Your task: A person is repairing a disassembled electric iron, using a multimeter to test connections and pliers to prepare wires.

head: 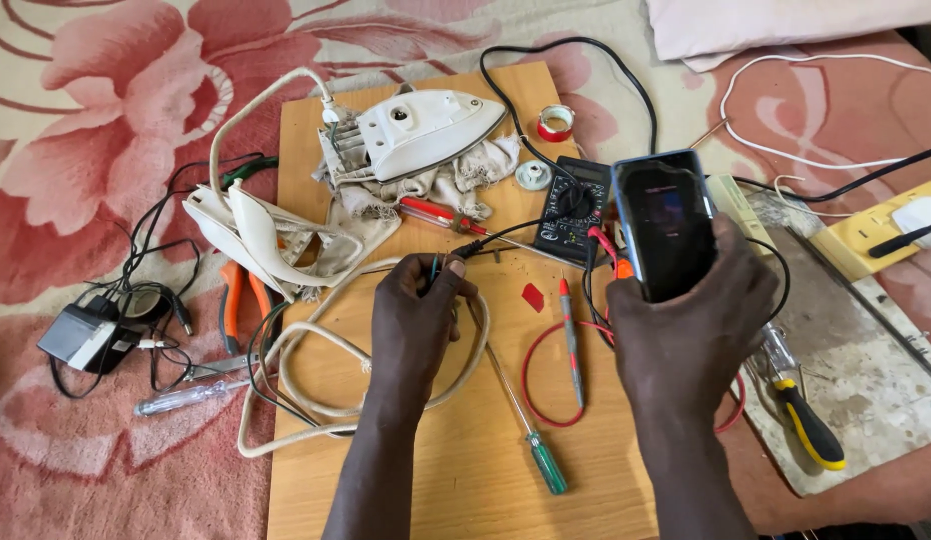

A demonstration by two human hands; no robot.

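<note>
Two hands: right hand (685, 320) w/ phone (665, 225), left hand (420, 310) pinching probe (485, 243)

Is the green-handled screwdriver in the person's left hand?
No, the green-handled screwdriver lies loose on the wooden board, while the left hand pinches a thin black probe lead.

One head-worn camera looks steeply down, close over the wooden board (465, 440) and bedspread (105, 120)
</note>
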